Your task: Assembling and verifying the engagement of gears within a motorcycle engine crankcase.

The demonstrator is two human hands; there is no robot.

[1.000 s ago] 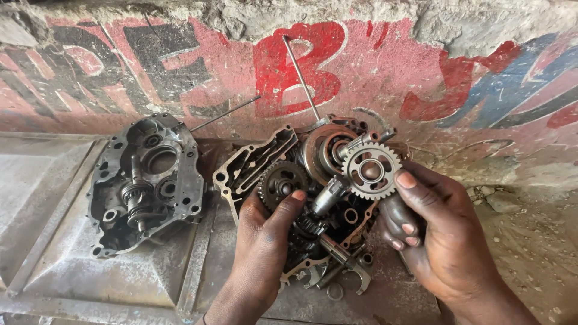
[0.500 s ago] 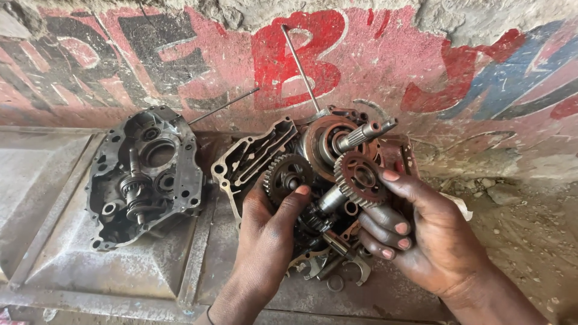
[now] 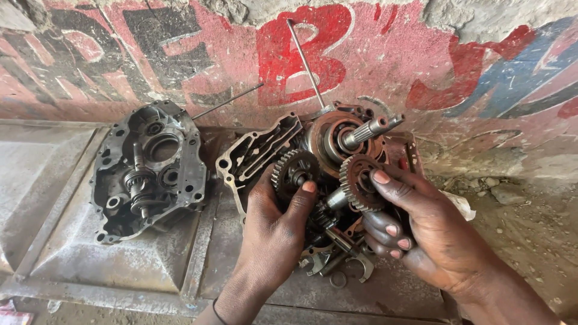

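Painted wall (image 3: 180, 54) at the far side, dented metal sheet (image 3: 72, 253) underneath; separate crankcase half (image 3: 147, 168) lies left, open crankcase half (image 3: 265, 147) with splined shaft (image 3: 367, 129) sits centre. Left hand (image 3: 274, 232) clamped on the left gear (image 3: 295, 170), thumb on its face. Right hand (image 3: 421, 232) closed around the right gear (image 3: 360, 182) on its shaft, just beside the left gear, over the case.
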